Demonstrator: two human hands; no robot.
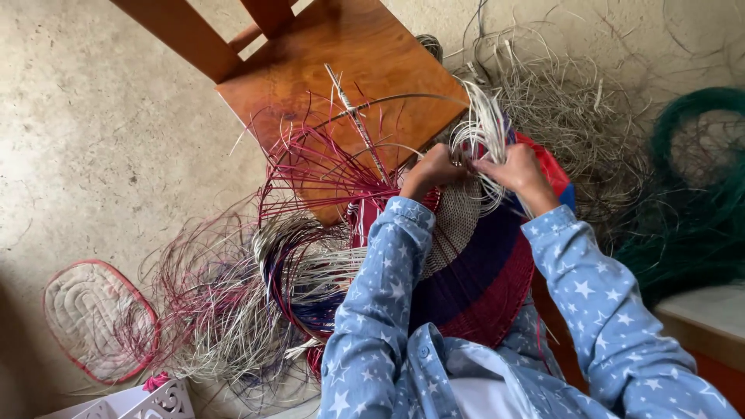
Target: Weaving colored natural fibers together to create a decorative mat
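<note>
At centre frame: a round woven basket piece (473, 264) sits in the person's lap, banded pale at the middle, then dark blue, then red at the rim; its upper edge lies under both hands.
Left hand: the left hand (434, 169), just above and left of centre, is curled with fingers pressed together; it pinches pale strands at the upper edge of the weave; it nearly touches the other hand.
Right hand: the right hand (518, 169), just right of it, is likewise curled; its fingertips grip the same bundle of pale strands (483, 128), which loops upward above the knuckles; exact finger placement cannot be told among the fibres.
Sleeves: both arms wear blue sleeves with white stars (372, 310), entering from the lower edge of the frame.
Loose ends, left: red, purple and pale strands (310, 256) fan out from the left side of the woven piece toward centre left; a tangle of them lies on the floor beyond.
Chair: a wooden chair seat (341, 62) occupies the upper centre, just behind the work; red strands cross its front edge.
Upper right: a heap of grey-pale fibre (574, 109) lies on the floor; a coil of green strands (698, 178) lies at the right edge.
Lower left: an oval woven mat with red border (97, 318) lies flat on the floor (93, 116), well apart from the hands.
</note>
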